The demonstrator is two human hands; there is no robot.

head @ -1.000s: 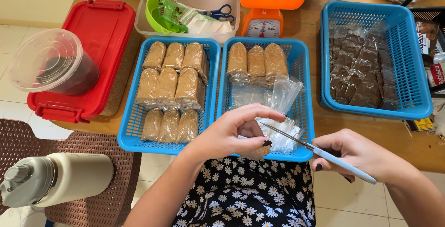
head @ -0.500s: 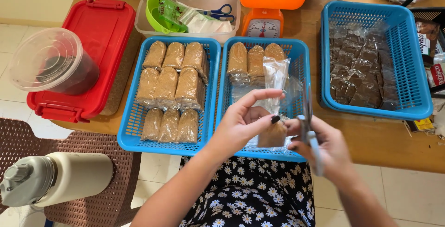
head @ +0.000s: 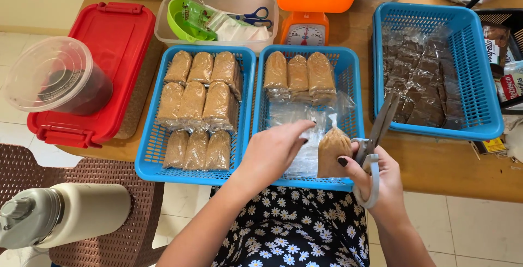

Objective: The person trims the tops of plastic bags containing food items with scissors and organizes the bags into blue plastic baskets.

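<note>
Right hand (head: pixel 376 182) pinching a soft brown-filled clear packet (head: pixel 333 151) with scissors (head: pixel 376 136) looped on fingers, left hand (head: pixel 275 152) curled on crinkly plastic, over blue mesh basket (head: pixel 351 71), wooden counter (head: pixel 436 163).

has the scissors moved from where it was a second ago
Yes. The scissors swung from lying low and flat below the middle blue basket to upright at its right edge, in the right hand.

Your scissors (head: pixel 376 147) show matt grey metal blades and smooth white plastic loops. The packet (head: pixel 333 151) is glossy clear plastic over grainy brown filling. The baskets (head: pixel 351 90) are blue plastic mesh; the surface (head: pixel 452 166) is smooth varnished wood.
</note>
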